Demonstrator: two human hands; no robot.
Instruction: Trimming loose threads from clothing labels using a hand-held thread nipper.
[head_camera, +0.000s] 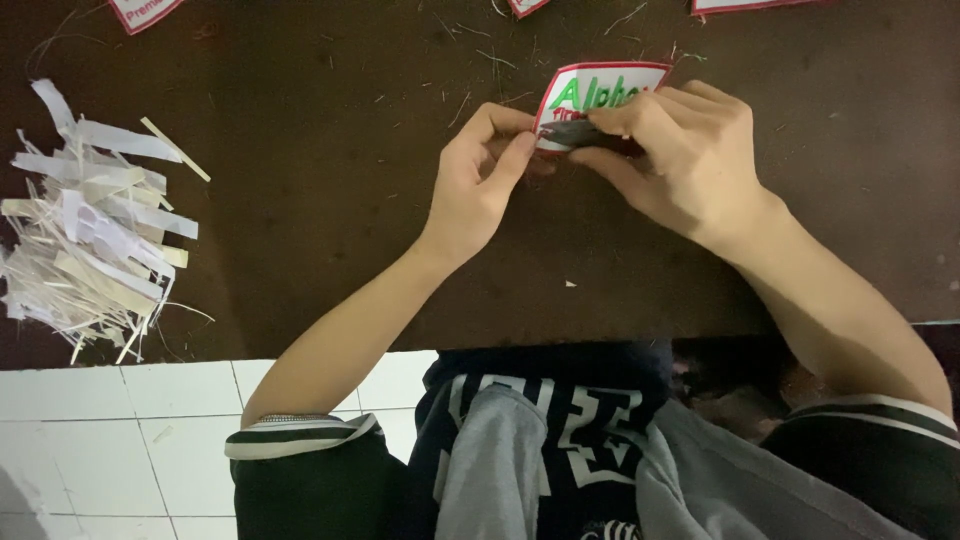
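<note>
Your left hand (480, 180) pinches the lower left edge of the embroidered patch (592, 95) — white, red-bordered, lying near the far edge of the dark table (300, 150), a little right of its middle. Your right hand (680, 155) clamps a small dark tool (590, 133) against the patch's lower edge; what kind of tool it is you cannot tell from here. The risk, as it looks: your left thumb sits just beside that tool, so a slip could catch the thumb or cut into the red border. Loose threads litter the table, and the pile of paper strips (90, 220) at the left edge could scatter if your forearm sweeps it.
</note>
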